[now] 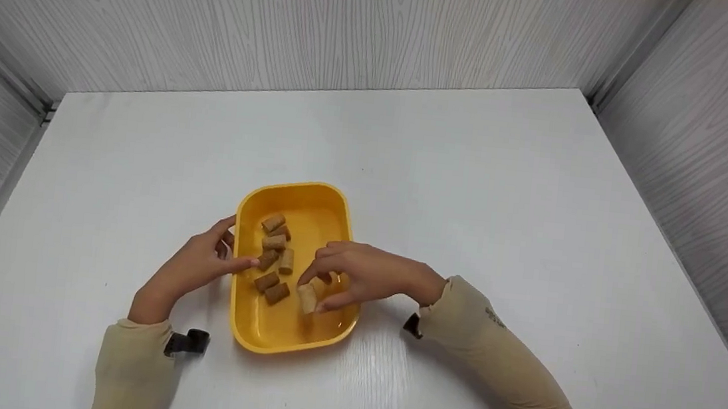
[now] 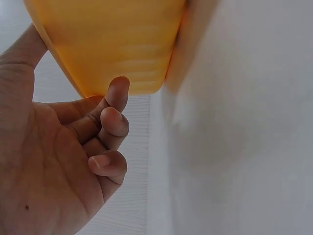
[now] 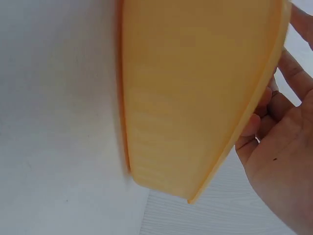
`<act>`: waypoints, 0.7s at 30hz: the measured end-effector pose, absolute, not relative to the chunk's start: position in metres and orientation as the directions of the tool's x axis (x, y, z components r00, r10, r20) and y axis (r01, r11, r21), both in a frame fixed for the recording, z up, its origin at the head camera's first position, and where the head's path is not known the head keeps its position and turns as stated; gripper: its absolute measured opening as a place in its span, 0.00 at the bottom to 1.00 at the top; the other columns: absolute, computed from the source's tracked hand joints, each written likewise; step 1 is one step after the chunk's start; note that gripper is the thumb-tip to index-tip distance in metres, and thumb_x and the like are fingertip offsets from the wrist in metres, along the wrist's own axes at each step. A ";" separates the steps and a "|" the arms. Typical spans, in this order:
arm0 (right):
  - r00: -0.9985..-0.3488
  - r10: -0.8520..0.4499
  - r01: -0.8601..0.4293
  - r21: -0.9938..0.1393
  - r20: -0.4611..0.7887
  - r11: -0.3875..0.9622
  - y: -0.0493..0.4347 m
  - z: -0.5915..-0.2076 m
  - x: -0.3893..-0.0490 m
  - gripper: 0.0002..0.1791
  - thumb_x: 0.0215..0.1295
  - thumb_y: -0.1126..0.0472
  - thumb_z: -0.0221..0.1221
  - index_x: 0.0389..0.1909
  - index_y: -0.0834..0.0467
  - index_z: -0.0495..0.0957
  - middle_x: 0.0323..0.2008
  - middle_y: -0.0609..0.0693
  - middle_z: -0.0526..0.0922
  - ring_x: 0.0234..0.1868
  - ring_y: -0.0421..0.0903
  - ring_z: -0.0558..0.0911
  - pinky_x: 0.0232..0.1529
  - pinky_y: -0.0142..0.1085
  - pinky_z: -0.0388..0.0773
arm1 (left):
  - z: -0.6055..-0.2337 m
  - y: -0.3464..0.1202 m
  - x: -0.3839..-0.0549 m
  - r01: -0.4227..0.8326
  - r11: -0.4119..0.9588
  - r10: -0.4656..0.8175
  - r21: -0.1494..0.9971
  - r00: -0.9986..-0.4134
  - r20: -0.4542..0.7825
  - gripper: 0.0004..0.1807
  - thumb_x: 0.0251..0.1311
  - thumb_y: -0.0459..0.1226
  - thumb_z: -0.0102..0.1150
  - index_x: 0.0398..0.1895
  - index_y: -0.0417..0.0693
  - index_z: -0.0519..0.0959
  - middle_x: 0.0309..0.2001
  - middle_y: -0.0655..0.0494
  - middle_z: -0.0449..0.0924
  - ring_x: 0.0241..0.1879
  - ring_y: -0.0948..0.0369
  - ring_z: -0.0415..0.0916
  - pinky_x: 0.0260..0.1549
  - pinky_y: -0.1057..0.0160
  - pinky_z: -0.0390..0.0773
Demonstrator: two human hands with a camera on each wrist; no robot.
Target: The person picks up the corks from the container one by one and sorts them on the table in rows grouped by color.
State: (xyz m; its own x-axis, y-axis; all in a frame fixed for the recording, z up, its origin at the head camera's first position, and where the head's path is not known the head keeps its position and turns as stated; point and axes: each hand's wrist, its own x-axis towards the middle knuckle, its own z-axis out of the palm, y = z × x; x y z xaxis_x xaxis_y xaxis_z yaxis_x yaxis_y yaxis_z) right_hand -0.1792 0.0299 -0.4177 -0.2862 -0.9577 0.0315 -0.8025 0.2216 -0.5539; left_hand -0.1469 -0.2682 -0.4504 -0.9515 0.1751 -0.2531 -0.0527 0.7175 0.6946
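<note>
A yellow plastic tub (image 1: 280,347) with rounded corners stands on the white table. Several short brown corks (image 1: 277,293) lie along the left half of its floor. My right hand (image 1: 361,271) reaches over the right rim and pinches a paler cork (image 1: 307,298) between thumb and fingers, inside the tub. On the opposite side, my left hand (image 1: 194,265) grips the tub's left wall, thumb over the rim near the corks and fingers outside. The left wrist view shows those curled fingers (image 2: 114,122) by the outer wall. In the right wrist view, the tub wall hides the right fingertips.
The white tabletop (image 1: 474,175) extends around the tub on all sides. Grey wood-grain panels (image 1: 327,27) rise behind it and at both sides. A dark strap with a small black piece (image 1: 187,342) sits at the left cuff, and another dark piece (image 1: 413,325) at the right cuff.
</note>
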 end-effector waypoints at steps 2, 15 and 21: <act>-0.298 -0.953 -0.776 -0.595 0.053 0.210 0.033 -0.417 -0.182 0.22 0.60 0.49 0.65 0.53 0.53 0.80 0.35 0.52 0.77 0.38 0.46 0.73 0.41 0.32 0.66 | -0.450 -0.268 -0.146 -0.053 0.714 0.176 0.698 -0.952 -0.252 0.50 0.56 0.56 0.64 0.75 0.46 0.53 0.44 0.47 0.73 0.36 0.56 0.68 0.33 0.62 0.70; -0.522 -0.828 -0.563 -0.812 0.205 0.154 0.067 -0.413 -0.207 0.19 0.62 0.62 0.64 0.53 0.60 0.78 0.24 0.58 0.69 0.24 0.41 0.62 0.29 0.29 0.59 | -0.452 -0.268 -0.148 -0.007 0.741 0.162 0.672 -0.968 -0.189 0.47 0.57 0.60 0.61 0.73 0.46 0.58 0.35 0.50 0.73 0.29 0.57 0.67 0.27 0.64 0.69; -0.636 -0.746 -0.532 -0.813 0.198 0.238 0.088 -0.417 -0.224 0.18 0.63 0.61 0.63 0.54 0.57 0.77 0.23 0.47 0.67 0.23 0.39 0.63 0.28 0.28 0.60 | -0.453 -0.267 -0.148 0.018 0.729 0.182 0.684 -0.969 -0.168 0.44 0.58 0.58 0.60 0.72 0.45 0.60 0.32 0.51 0.72 0.28 0.58 0.66 0.26 0.65 0.68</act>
State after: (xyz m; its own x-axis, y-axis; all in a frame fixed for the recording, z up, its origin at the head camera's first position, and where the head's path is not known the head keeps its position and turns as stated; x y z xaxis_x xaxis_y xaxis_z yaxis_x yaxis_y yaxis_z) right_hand -0.2239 0.0880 -0.4169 -0.6363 -0.7456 0.1980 -0.5317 0.2378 -0.8129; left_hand -0.1484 -0.2670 -0.4530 -0.9687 0.1822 -0.1684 0.0182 0.7290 0.6842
